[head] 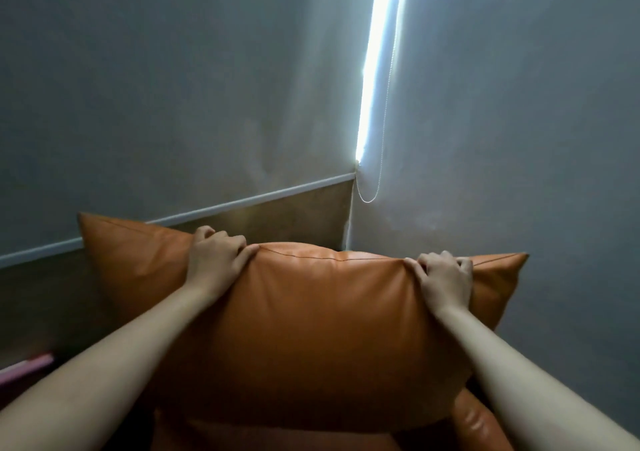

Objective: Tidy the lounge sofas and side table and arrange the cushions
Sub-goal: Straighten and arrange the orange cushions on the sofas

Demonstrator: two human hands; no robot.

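Grey blinds (173,87) were lit by a window slit as the orange leather cushion (311,329), upright on the sofa (474,423), was pinched along its top seam by left hand (216,258) and right hand (445,277), fingers curled; judged soft, light, slippery.

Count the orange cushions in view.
1. The orange cushion stands upright in the middle, gripped along its top edge by the left hand and right hand. The orange leather below could be sofa or another cushion.
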